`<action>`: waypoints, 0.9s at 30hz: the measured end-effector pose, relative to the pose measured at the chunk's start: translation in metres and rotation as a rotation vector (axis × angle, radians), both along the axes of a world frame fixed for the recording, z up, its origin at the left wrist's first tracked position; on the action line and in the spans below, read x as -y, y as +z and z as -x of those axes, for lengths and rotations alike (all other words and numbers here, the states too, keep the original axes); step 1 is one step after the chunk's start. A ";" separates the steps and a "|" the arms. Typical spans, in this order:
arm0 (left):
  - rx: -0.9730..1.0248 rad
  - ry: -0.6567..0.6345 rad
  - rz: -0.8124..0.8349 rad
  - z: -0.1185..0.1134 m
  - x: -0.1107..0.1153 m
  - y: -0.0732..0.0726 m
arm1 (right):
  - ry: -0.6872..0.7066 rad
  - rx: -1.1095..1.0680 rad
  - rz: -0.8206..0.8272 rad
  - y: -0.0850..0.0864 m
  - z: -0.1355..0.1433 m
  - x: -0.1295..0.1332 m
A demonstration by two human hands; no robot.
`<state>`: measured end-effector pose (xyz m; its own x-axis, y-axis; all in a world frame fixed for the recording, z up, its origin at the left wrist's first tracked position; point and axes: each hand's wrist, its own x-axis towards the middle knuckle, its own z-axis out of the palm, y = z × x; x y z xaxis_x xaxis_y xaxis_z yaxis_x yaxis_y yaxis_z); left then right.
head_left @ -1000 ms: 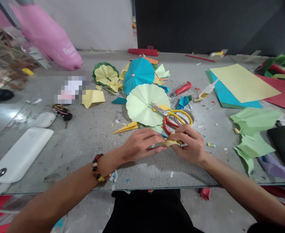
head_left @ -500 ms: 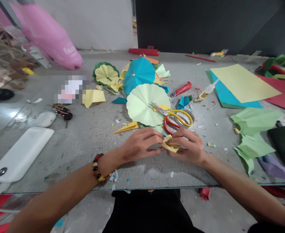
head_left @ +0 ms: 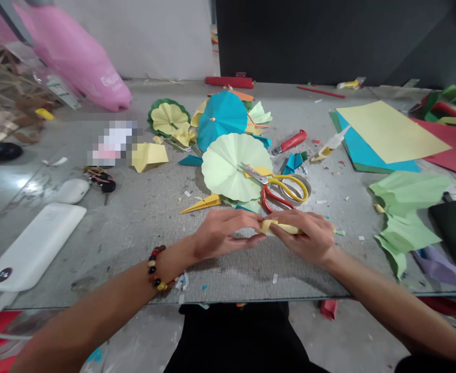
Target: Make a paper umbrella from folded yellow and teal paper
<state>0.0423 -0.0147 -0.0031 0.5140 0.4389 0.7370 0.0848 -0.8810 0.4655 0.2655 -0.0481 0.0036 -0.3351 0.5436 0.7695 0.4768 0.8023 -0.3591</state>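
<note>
L hand [head_left: 223,233] & R hand [head_left: 310,236] both pinching yellow paper [head_left: 288,228] — uneven pull cd tear it; scissors [head_left: 265,181] v. near R hand — sudden slip might knock them.

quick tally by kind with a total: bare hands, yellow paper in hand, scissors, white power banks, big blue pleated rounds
Left hand and right hand: 2
Yellow paper in hand: 1
Scissors: 1
White power bank: 1
Big blue pleated round: 1
Total: 6
</note>
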 end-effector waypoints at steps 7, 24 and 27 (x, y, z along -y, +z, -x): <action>-0.048 -0.020 0.115 0.000 0.003 0.001 | -0.089 0.032 -0.007 0.001 0.000 0.001; 0.026 0.350 0.019 -0.001 -0.005 -0.005 | -0.129 -0.408 0.650 -0.003 0.004 -0.010; -0.105 0.345 -0.054 0.002 -0.006 -0.003 | -0.087 -0.433 0.787 -0.001 0.006 -0.013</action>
<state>0.0403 -0.0084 -0.0062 0.4162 0.5617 0.7151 0.4262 -0.8152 0.3923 0.2600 -0.0356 0.0027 -0.0352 0.9764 0.2130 0.2194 0.2155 -0.9515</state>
